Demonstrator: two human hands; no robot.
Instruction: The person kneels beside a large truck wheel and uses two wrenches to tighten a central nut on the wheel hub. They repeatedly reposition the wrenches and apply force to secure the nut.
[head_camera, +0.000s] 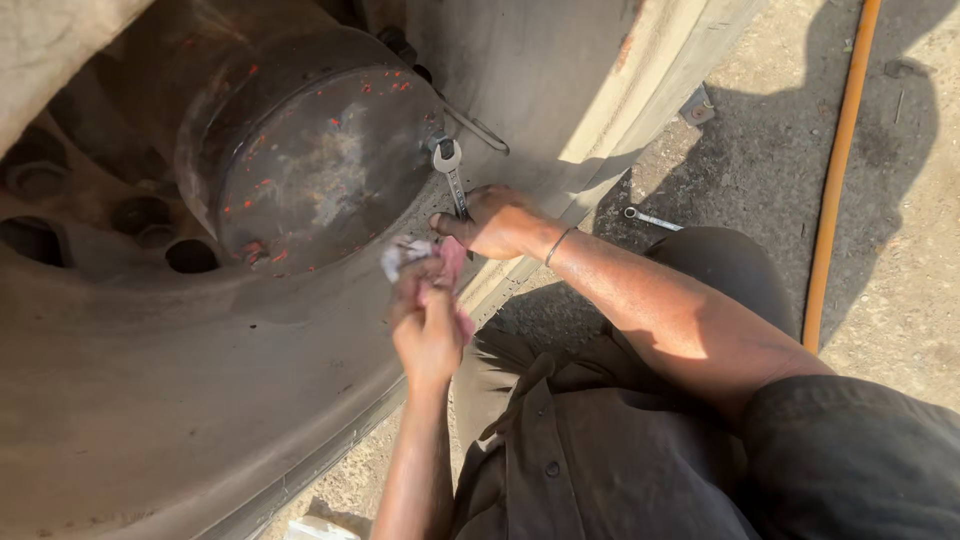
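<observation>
Your right hand (495, 222) is closed in a fist round the shaft of the silver open-ended steel spanner (451, 175), whose jaw end sits up at a dark bolt (437, 143) on the right edge of the round, rust-brown metal hub cap flecked with red paint (320, 165). Your left hand (428, 325) is curled shut on a crumpled pink-and-white rag (425, 258), just below the right hand and close against the dusty grey rim of the big wheel (150, 380).

Mind a few things from here. Whether the spanner's jaw is seated square on the bolt cannot be made out; if it only catches the corners, I judge that a hard pull could slip it off and drive your knuckles into the rim. The rag sits very near the spanner shaft, so a loose fold could get caught under your grip and weaken it. A second small silver spanner (650, 218) lies on the gritty ground by your knee, with an orange hose (835, 190) well beyond it; shifting your weight could mean kneeling on one or snagging the other.
</observation>
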